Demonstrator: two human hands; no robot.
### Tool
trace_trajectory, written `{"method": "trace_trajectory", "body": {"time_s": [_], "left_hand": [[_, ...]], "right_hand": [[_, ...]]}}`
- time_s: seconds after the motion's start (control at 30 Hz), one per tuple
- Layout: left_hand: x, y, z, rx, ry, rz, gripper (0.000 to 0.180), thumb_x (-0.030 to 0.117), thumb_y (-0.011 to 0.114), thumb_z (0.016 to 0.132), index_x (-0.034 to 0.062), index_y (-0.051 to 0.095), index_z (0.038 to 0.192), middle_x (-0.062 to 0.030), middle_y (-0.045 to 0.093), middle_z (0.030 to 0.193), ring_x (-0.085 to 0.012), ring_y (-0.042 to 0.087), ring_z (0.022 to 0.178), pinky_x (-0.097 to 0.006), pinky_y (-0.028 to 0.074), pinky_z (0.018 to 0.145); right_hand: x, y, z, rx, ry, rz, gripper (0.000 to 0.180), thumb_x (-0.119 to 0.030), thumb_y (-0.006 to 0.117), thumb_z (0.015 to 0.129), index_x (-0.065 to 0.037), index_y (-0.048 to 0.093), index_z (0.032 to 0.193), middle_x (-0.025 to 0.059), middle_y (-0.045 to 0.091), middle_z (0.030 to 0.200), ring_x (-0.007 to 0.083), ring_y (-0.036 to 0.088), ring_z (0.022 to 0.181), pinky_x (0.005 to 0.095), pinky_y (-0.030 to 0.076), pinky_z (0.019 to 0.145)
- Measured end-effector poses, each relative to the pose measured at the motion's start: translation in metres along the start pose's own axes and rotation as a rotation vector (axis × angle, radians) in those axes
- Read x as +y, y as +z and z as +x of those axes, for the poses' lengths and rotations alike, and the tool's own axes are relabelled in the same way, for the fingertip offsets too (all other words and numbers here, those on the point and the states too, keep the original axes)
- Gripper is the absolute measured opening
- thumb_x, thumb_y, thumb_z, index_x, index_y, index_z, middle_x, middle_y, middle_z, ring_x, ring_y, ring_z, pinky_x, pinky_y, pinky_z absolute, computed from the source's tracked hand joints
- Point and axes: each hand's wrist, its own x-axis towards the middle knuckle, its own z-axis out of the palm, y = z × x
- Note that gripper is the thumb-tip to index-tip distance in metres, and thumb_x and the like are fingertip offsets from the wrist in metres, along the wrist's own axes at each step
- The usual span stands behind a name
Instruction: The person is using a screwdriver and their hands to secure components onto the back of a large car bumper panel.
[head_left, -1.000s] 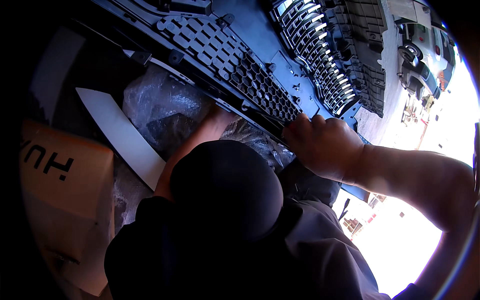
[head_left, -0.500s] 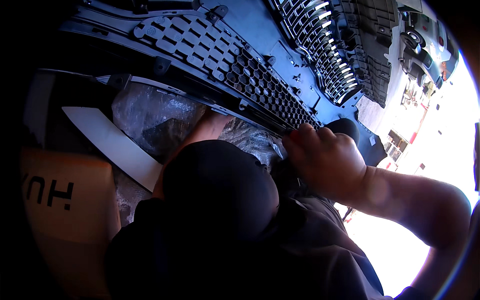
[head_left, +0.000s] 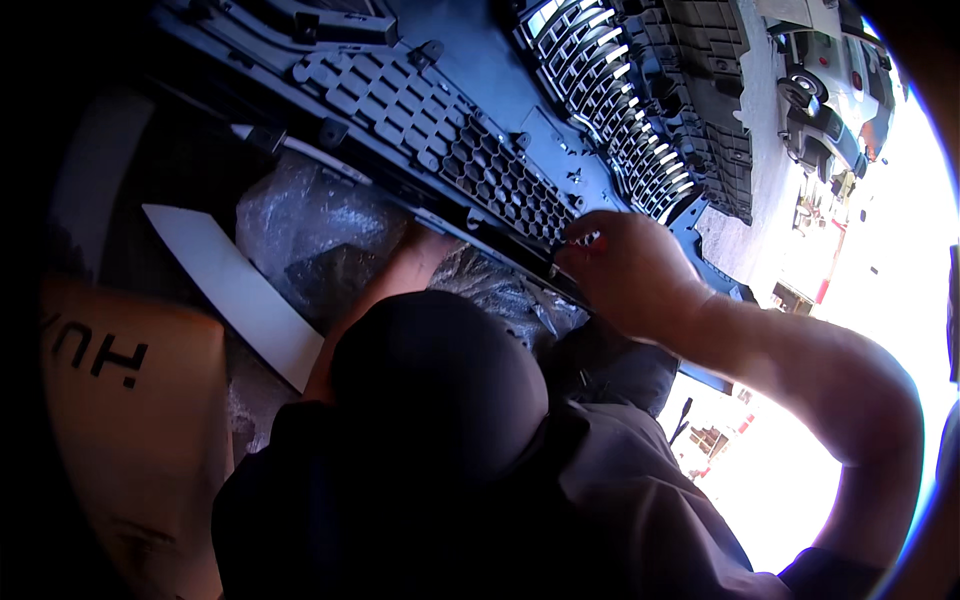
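Right hand at the grille edge.
My right hand (head_left: pixel 625 270), arm bent, pinches the grille (head_left: pixel 470 160) rim; left grip hidden, can't tell.

The right hand (head_left: pixel 625 270) now sits higher on the honeycomb grille (head_left: pixel 470 150), fingertips pinching at its lower edge.

Cardboard box (head_left: pixel 130 420): seen at the lower left, brown, with dark lettering on its side.
White strip (head_left: pixel 235 290): laid slantwise between the box and the plastic wrap.
Clear plastic wrap (head_left: pixel 300 215): crumpled, spread beneath the dark panel.
Chrome-slatted grille (head_left: pixel 600 105): set at the top, slanting rightward.
Vehicle (head_left: pixel 830 85): seen at the upper right, in sunlight.
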Motion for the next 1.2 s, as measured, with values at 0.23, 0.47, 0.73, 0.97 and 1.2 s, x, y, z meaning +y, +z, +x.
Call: {"method": "trace_trajectory", "body": {"time_s": [0.23, 0.47, 0.73, 0.97, 1.2], "left_hand": [[0.0, 0.001, -0.009, -0.023, 0.025, -0.014, 0.07, 0.057, 0.04, 0.108, 0.0094, 0.033, 0.158, -0.0115, 0.043, 0.157, -0.0276, 0.046, 0.142, -0.046, 0.037, 0.12], [0.005, -0.002, -0.014, -0.002, 0.032, 0.023, 0.069, 0.056, 0.041, 0.107, 0.0092, 0.034, 0.158, -0.0115, 0.044, 0.156, -0.0274, 0.046, 0.141, -0.046, 0.038, 0.119], [0.002, -0.005, -0.016, 0.022, -0.009, 0.004, 0.068, 0.055, 0.042, 0.107, 0.0089, 0.035, 0.157, -0.0114, 0.045, 0.155, -0.0271, 0.047, 0.14, -0.046, 0.039, 0.119], [-0.003, -0.005, -0.013, 0.036, -0.038, -0.029, 0.068, 0.055, 0.043, 0.107, 0.0087, 0.036, 0.156, -0.0114, 0.046, 0.154, -0.0268, 0.048, 0.14, -0.046, 0.039, 0.118], [-0.001, -0.007, -0.006, 0.031, -0.028, -0.035, 0.067, 0.055, 0.044, 0.107, 0.0085, 0.037, 0.156, -0.0114, 0.046, 0.153, -0.0266, 0.048, 0.139, -0.045, 0.04, 0.118]], "right_hand": [[0.0, -0.006, -0.005, 0.113, -0.495, -0.541, 0.027, -0.015, 0.067, 0.088, 0.005, 0.068, 0.106, 0.0211, 0.071, 0.101, 0.0311, 0.074, 0.092, 0.0377, 0.061, 0.082], [0.011, 0.008, -0.013, 0.094, -0.864, -1.044, 0.034, -0.017, 0.067, 0.093, 0.002, 0.063, 0.121, 0.0137, 0.066, 0.096, 0.0245, 0.071, 0.086, 0.0327, 0.059, 0.064], [0.015, 0.009, -0.012, 0.071, -0.736, -0.864, 0.037, -0.022, 0.071, 0.09, -0.004, 0.064, 0.122, 0.0155, 0.068, 0.101, 0.0273, 0.072, 0.09, 0.0351, 0.06, 0.068], [0.016, 0.009, -0.01, 0.111, -0.603, -0.587, 0.021, -0.014, 0.069, 0.087, -0.007, 0.069, 0.106, 0.0138, 0.07, 0.089, 0.0279, 0.074, 0.083, 0.0365, 0.061, 0.072], [-0.006, 0.003, 0.004, 0.057, -0.028, 0.104, 0.023, -0.015, 0.066, 0.088, -0.015, 0.08, 0.106, 0.0132, 0.077, 0.099, 0.03, 0.075, 0.087, 0.0382, 0.06, 0.082]]}}
